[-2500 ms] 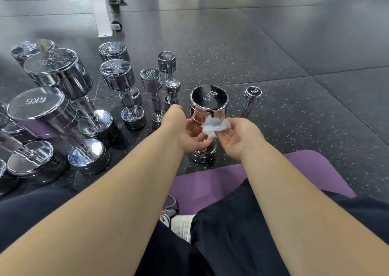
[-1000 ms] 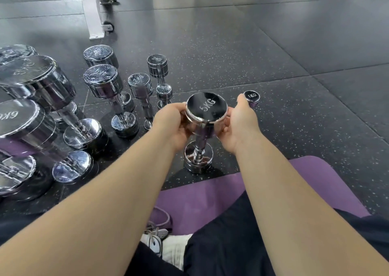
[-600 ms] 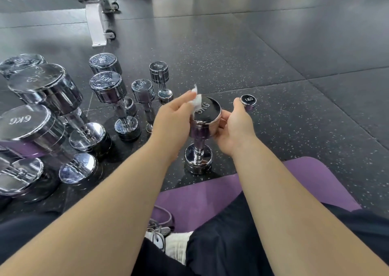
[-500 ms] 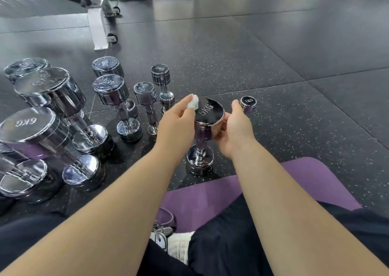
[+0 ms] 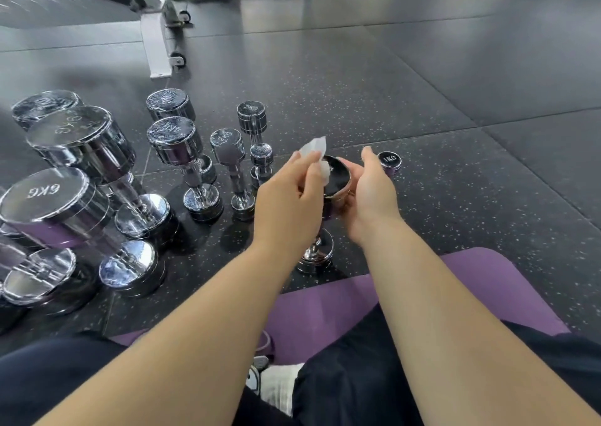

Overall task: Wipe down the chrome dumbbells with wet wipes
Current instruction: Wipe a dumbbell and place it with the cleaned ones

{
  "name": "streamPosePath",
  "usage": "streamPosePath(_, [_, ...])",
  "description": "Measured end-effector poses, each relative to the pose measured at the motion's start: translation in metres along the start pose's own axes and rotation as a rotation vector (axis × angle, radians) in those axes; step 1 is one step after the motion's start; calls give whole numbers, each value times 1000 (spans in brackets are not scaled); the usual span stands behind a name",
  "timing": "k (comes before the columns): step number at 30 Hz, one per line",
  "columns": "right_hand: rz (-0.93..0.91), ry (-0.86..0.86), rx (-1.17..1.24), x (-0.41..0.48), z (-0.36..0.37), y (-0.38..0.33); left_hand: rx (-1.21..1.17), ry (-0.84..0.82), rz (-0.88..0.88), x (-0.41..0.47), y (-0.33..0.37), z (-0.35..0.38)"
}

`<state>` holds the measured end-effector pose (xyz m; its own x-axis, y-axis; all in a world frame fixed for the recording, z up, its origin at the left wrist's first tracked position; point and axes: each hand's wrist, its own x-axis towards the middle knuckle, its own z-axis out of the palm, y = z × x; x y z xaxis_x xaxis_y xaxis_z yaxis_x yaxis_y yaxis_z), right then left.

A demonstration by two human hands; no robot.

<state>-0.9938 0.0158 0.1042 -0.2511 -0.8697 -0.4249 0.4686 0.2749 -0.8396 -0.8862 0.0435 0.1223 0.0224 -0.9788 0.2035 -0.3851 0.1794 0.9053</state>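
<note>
A chrome 5 kg dumbbell (image 5: 338, 178) stands upright on the floor in front of me, its lower head (image 5: 315, 256) on the rubber. My left hand (image 5: 289, 201) pinches a crumpled white wet wipe (image 5: 317, 156) and holds it against the near left edge of the dumbbell's top face. My right hand (image 5: 367, 191) cups the upper head from the right side, fingers curled round it. Part of the top face is hidden by the wipe and my left fingers.
Several more chrome dumbbells stand upright at the left, among them a 6 kg one (image 5: 48, 198) and a 4 kg one (image 5: 175, 143). A small 1 kg dumbbell (image 5: 388, 160) stands just right of my right hand. A purple mat (image 5: 325, 308) lies under my legs. A bench frame (image 5: 159, 45) stands behind.
The wipe passed from my right hand to my left. My left hand has brought it up onto the top face of the 5 kg dumbbell, and my right hand now steadies the head.
</note>
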Motion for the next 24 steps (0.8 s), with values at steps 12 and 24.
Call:
streamPosePath(12, [-28,31,-42,-2,4,1,-392,38,-336,14,3,2])
streamPosePath(24, [7,33,-2,-7,0,1,-689,24,-721,18,-10,-6])
